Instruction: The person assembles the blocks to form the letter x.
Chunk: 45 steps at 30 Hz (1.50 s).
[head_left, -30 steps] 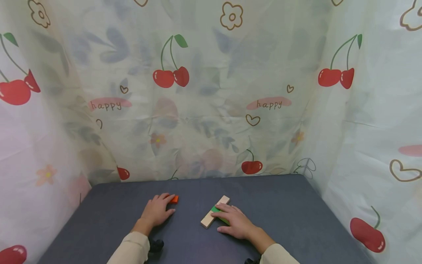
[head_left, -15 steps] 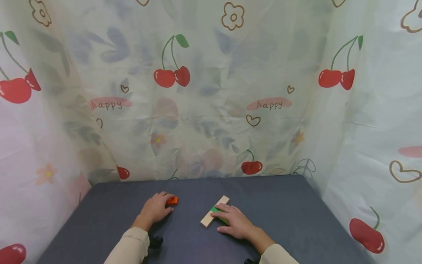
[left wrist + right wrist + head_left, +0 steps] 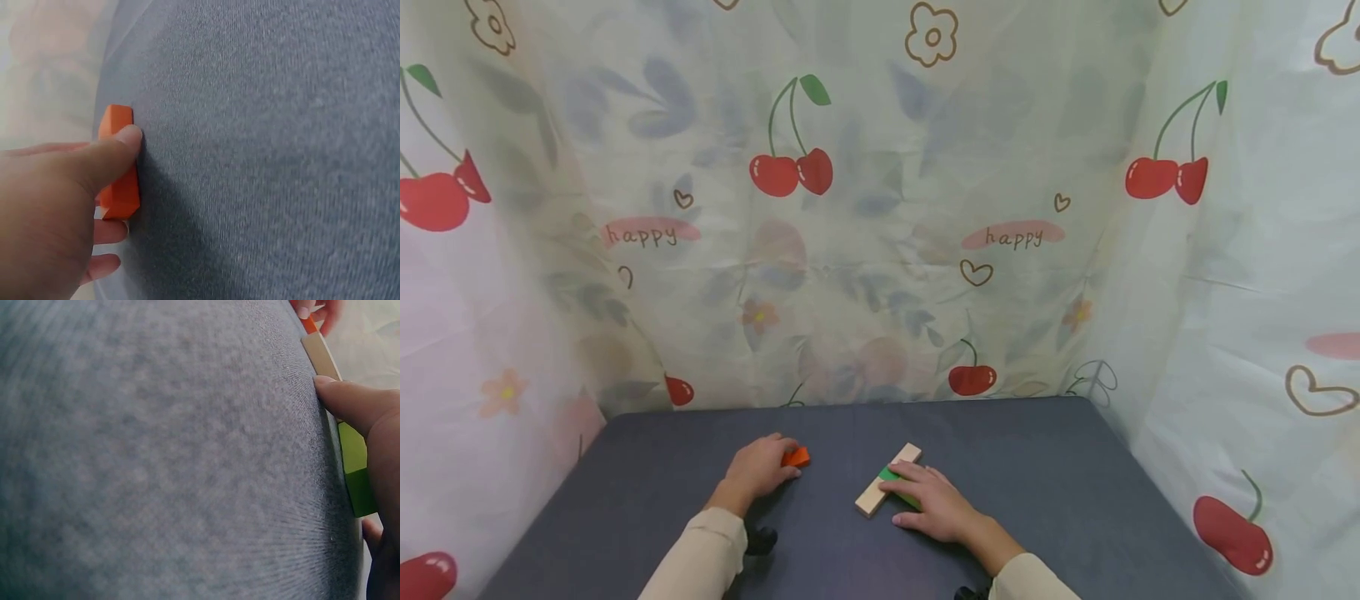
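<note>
An orange block [image 3: 797,457] lies on the dark table left of centre. My left hand [image 3: 758,467] pinches it; the left wrist view shows the thumb across the near face of the orange block [image 3: 122,195], with fingers behind. My right hand [image 3: 942,504] rests over the pale wooden strip [image 3: 871,500] and a green block [image 3: 912,502], fingers extended. In the right wrist view, the right thumb lies beside the wooden strip [image 3: 321,356], and a block with light and dark green parts [image 3: 353,450] shows beside the palm, which partly hides it.
The grey-blue cloth-covered table [image 3: 1037,467] stretches around both hands. Behind it and at the sides hang pale curtains [image 3: 865,317] printed with cherries and flowers. A small black object [image 3: 762,542] sits by the left cuff.
The left thumb has come in against the orange block, which has turned slightly and shifted a little right since half a second ago. The right hand and its blocks look unmoved.
</note>
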Each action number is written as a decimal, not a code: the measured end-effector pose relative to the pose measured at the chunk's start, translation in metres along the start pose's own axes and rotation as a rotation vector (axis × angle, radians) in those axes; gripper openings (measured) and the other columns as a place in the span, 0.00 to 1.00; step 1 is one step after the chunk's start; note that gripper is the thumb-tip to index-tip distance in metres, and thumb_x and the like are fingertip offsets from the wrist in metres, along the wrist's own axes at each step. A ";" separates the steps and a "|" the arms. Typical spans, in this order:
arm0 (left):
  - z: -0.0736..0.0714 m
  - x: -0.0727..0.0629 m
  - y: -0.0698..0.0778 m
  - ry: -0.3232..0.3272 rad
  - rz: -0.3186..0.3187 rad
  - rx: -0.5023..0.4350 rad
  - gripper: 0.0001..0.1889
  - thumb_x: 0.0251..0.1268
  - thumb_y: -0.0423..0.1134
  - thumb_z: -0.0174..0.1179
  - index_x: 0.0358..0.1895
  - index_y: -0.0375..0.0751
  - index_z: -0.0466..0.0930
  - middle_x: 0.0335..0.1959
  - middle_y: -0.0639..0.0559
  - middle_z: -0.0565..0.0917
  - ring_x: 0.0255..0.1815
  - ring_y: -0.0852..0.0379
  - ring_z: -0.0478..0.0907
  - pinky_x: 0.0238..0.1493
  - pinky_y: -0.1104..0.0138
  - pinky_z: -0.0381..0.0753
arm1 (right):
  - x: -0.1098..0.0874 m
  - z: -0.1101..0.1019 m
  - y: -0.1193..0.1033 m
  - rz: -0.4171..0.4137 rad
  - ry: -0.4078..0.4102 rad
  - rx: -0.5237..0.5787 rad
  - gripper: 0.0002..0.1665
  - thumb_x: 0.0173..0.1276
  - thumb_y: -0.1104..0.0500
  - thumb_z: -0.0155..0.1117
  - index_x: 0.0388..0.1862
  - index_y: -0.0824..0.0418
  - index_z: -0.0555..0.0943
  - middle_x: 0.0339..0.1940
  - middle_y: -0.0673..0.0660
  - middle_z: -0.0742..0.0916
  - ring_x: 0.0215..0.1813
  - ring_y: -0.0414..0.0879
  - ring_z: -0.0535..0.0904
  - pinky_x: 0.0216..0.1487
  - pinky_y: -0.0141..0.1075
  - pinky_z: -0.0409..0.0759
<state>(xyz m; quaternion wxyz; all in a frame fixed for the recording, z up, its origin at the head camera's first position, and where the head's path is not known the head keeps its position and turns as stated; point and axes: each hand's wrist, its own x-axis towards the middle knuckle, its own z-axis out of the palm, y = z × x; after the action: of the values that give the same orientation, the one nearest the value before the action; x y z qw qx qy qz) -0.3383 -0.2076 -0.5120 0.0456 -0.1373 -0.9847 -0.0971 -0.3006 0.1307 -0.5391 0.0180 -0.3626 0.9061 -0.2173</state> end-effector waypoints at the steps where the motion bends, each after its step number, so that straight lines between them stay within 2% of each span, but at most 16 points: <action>1: 0.000 0.001 0.001 0.001 -0.002 -0.001 0.21 0.55 0.48 0.72 0.52 0.48 0.84 0.40 0.53 0.80 0.39 0.53 0.77 0.47 0.54 0.77 | 0.000 0.000 0.000 -0.003 0.004 -0.001 0.30 0.68 0.41 0.62 0.69 0.41 0.73 0.75 0.51 0.67 0.76 0.49 0.57 0.67 0.61 0.54; 7: 0.001 0.002 0.006 -0.014 0.026 0.006 0.19 0.56 0.46 0.71 0.52 0.49 0.85 0.38 0.54 0.78 0.35 0.56 0.74 0.43 0.56 0.77 | 0.000 0.002 0.002 -0.013 0.011 -0.012 0.30 0.68 0.41 0.61 0.69 0.41 0.73 0.75 0.51 0.67 0.75 0.50 0.57 0.66 0.62 0.55; 12: -0.001 0.002 0.011 -0.011 0.052 0.013 0.20 0.57 0.46 0.70 0.54 0.50 0.84 0.39 0.53 0.78 0.35 0.55 0.74 0.43 0.54 0.77 | 0.000 0.001 0.001 0.011 0.000 -0.014 0.30 0.68 0.41 0.62 0.69 0.40 0.72 0.75 0.50 0.66 0.76 0.48 0.56 0.67 0.61 0.54; 17: -0.003 0.003 0.017 0.019 0.065 0.000 0.20 0.58 0.46 0.69 0.55 0.51 0.84 0.37 0.54 0.75 0.32 0.55 0.73 0.42 0.55 0.77 | 0.000 0.000 -0.001 0.021 -0.010 -0.006 0.30 0.68 0.43 0.63 0.69 0.40 0.73 0.75 0.50 0.67 0.76 0.49 0.56 0.68 0.60 0.54; 23: -0.006 0.004 0.020 0.074 0.092 -0.060 0.21 0.60 0.46 0.68 0.58 0.52 0.82 0.36 0.56 0.74 0.30 0.58 0.70 0.38 0.59 0.75 | 0.000 -0.001 -0.003 0.018 -0.009 0.001 0.30 0.68 0.43 0.63 0.69 0.41 0.73 0.75 0.51 0.67 0.76 0.49 0.56 0.67 0.61 0.54; 29: -0.007 0.003 0.024 0.144 0.092 -0.094 0.22 0.61 0.46 0.67 0.60 0.51 0.81 0.38 0.55 0.75 0.33 0.58 0.72 0.41 0.59 0.76 | 0.000 -0.001 -0.003 0.024 -0.008 -0.001 0.30 0.68 0.43 0.63 0.69 0.41 0.73 0.74 0.51 0.67 0.76 0.49 0.57 0.67 0.61 0.54; 38: 0.000 0.000 0.029 0.233 0.079 -0.156 0.23 0.61 0.45 0.67 0.60 0.51 0.80 0.41 0.54 0.76 0.35 0.57 0.73 0.42 0.59 0.76 | 0.000 0.000 -0.002 0.006 -0.001 0.010 0.30 0.68 0.42 0.62 0.69 0.42 0.73 0.74 0.52 0.67 0.75 0.50 0.57 0.67 0.62 0.54; 45: 0.007 0.000 0.036 0.233 0.073 -0.184 0.23 0.62 0.45 0.66 0.62 0.51 0.79 0.43 0.54 0.76 0.37 0.57 0.73 0.44 0.58 0.77 | 0.000 0.002 0.001 0.025 -0.010 0.006 0.30 0.68 0.42 0.62 0.69 0.39 0.72 0.75 0.49 0.66 0.76 0.47 0.55 0.68 0.60 0.53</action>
<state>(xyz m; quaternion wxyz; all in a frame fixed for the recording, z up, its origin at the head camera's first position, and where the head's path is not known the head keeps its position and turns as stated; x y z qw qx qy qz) -0.3291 -0.1724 -0.5123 0.1504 -0.1645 -0.9540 -0.2004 -0.3012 0.1303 -0.5410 0.0263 -0.3523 0.9097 -0.2181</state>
